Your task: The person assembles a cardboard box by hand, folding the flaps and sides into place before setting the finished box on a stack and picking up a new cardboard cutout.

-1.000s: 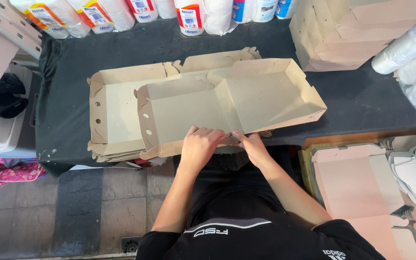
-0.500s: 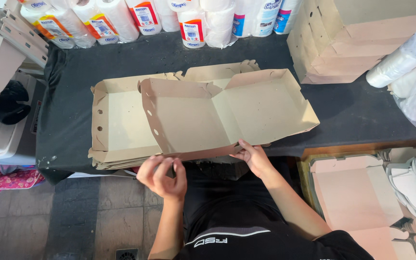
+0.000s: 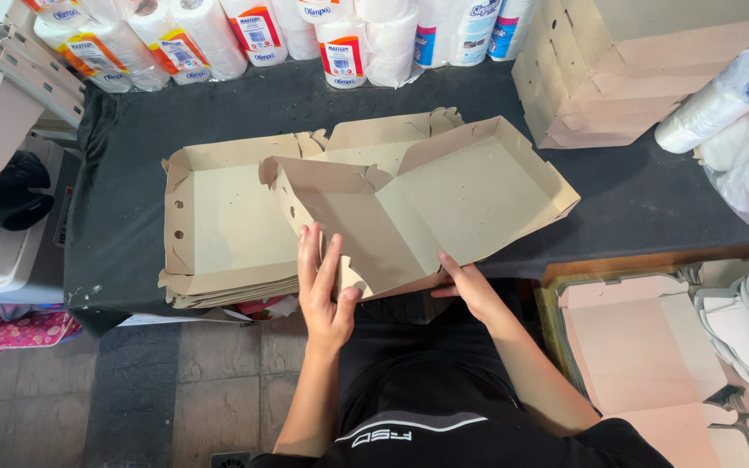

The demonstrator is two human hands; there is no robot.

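At the middle of the view a brown cardboard box [image 3: 418, 212], folded partly into shape and opened like a clamshell, sits tilted over the near edge of the bench [image 3: 123, 173], which is draped in dark cloth. The left hand [image 3: 324, 290] lies at the box's 7 o'clock corner, fingers [image 3: 309, 256] stretched flat against the left panel and thumb pinching a small flap there. The right hand [image 3: 470, 290] is at 5 o'clock of the box, fingers curled under its near edge, gripping it from below. At 9 o'clock of the box, partly under it, lies a stack of flat box blanks [image 3: 214, 230]. Along 12 o'clock stand wrapped paper rolls [image 3: 340, 39]. At 2 o'clock rests a pile of folded boxes [image 3: 617, 61]. At 4 o'clock, below bench level, more pinkish flat cardboard [image 3: 643, 347] lies.
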